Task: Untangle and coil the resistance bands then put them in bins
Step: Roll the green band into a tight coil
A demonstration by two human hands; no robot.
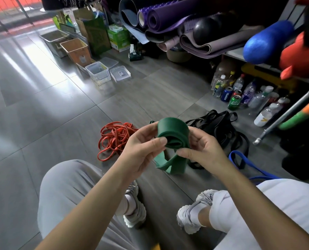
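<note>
Wide green flat rubber resistance band (173, 131), partly rolled into a coil, is held up btwn both hands, its loose tail hanging below. L hand (141, 152) pinches the coil's left side w/ thumb; R hand (203, 149) grips the right side, fingers curled. On grey tiled floor (42, 105): tangled thin red bands (114, 139) beyond L hand, black bands (220, 130) beyond R hand.

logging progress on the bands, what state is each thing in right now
wide green rubber resistance band: partly coiled, tail hanging loose
left hand: pinches the green coil
right hand: holds the green coil
thin red rubber bands: tangled heap on floor
black bands: tangled pile on floor
blue band: uncoiled on floor
clear plastic bin: open, no lid on
</note>
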